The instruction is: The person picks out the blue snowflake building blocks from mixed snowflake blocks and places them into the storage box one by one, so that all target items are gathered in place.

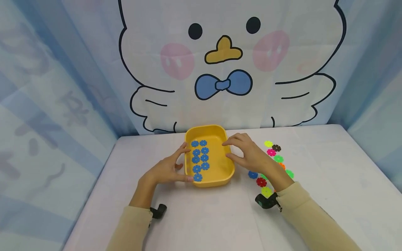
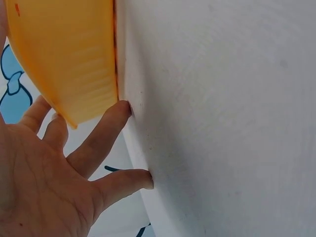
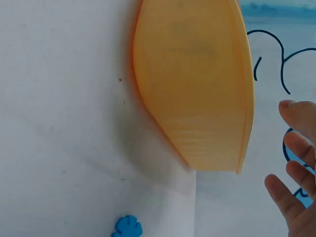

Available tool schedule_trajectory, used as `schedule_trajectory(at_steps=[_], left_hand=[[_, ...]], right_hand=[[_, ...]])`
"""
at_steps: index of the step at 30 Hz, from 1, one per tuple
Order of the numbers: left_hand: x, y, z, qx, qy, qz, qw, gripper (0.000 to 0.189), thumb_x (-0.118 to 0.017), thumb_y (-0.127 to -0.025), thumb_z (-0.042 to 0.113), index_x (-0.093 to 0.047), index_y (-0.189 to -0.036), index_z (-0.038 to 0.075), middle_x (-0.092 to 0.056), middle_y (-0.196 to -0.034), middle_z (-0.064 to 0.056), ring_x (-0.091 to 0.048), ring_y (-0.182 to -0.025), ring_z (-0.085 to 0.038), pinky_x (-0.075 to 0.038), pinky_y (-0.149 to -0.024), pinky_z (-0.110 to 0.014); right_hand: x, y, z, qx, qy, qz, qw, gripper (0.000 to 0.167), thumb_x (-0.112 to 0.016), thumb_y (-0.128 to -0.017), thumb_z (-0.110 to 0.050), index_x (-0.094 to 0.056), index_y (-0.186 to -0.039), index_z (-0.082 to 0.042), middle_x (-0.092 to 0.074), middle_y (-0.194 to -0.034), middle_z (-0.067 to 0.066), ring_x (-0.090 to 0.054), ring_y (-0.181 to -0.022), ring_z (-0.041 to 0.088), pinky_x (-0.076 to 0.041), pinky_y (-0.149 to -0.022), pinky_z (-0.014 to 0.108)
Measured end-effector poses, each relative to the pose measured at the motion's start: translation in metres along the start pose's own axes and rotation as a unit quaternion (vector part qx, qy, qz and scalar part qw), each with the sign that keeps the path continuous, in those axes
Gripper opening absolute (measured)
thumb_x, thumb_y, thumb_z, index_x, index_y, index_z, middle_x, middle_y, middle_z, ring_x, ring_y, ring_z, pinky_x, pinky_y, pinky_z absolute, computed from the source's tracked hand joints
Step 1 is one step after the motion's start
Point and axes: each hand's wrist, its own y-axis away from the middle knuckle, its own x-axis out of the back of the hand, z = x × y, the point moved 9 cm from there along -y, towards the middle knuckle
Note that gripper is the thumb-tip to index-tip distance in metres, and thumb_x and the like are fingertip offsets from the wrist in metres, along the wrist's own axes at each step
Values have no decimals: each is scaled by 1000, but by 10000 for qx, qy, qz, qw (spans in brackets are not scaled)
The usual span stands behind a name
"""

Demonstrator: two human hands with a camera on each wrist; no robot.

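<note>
A yellow rectangular tray (image 1: pixel 220 176) lies on the white-covered table. Several blue flower-shaped discs (image 1: pixel 205 158) are laid in two columns along the left half of its floor. My left hand (image 1: pixel 171 166) is at the tray's left side, thumb at the near left corner and fingertips along the rim. In the left wrist view its fingers are spread beside the tray's outer wall. Over the right rim is my right hand (image 1: pixel 248 153), fingers extended and loosely bent, thumb apart from them. Nothing shows between its fingers in the right wrist view.
To the right of the tray, partly under my right forearm, lie loose flower discs: a blue disc (image 1: pixel 252 175), a red disc (image 1: pixel 261 182), a yellow disc (image 1: pixel 266 191), a brown disc (image 1: pixel 276 147) and several others. A printed curtain (image 1: pixel 226 111) hangs behind the table's far edge.
</note>
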Motion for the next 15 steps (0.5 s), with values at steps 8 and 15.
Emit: schedule_trajectory(at_steps=[8,15], left_hand=[[2,2,-3,40,58,28,10000,110,-88,-72,58,-26,-161,38,1,-169,28,-62,-130,-29,-49,-106,-59],[0,1,-3,41,94,-21,9999,110,-88,-72,59,-27,-161,38,1,-169,28,-62,-130,-28,-47,-108,-60]], right_hand=[[7,19,9,3,-50,-31,10000,43,-75,-95,-18,-61,-135,-17,-63,-128,3,-51,-120,21,-55,-99,48],[10,37,22,-384,-137,-100,9991,44,-74,-96,-20,-59,-136,-16,-62,-130,4,-51,-121,24,-55,-97,54]])
